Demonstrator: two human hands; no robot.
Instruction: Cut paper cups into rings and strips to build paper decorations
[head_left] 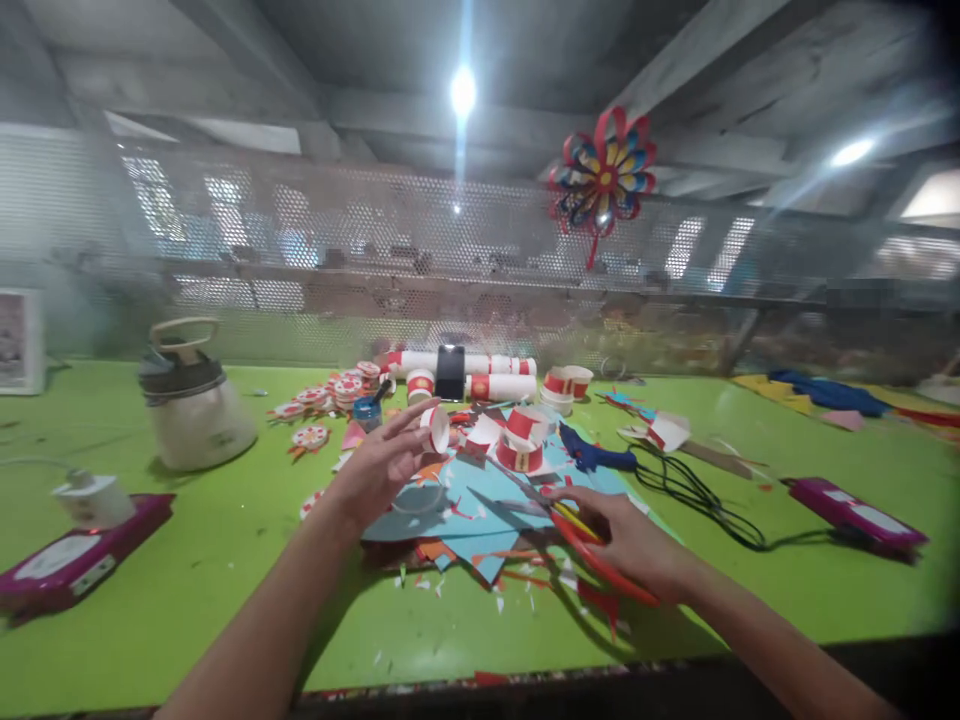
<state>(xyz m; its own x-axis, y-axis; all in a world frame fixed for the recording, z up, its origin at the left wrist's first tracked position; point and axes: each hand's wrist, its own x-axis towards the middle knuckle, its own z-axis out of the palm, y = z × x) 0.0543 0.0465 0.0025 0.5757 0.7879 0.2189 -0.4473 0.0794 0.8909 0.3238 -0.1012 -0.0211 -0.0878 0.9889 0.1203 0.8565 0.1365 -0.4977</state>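
Note:
My left hand point(379, 462) grips a small cut-down red and white paper cup point(436, 430) by its side, the white inside facing right. My right hand point(626, 540) is closed round the orange and yellow handles of a pair of scissors point(592, 562). Their blades look parted and point up and left, below the cup and apart from it. Under both hands lie light blue paper sheets point(450, 515) strewn with scraps. Cut paper cup rings point(520, 456) sit just beyond the blades. A blue glue gun point(600, 453) rests right of them.
Stacked paper cups point(501, 388) lie at the back beside a black phone-like object point(450, 373). Decorated paper discs point(311, 438) and a large jug point(199, 415) stand left. Purple power strips point(855, 515) flank the green table point(247, 590); the glue gun's black cord runs right.

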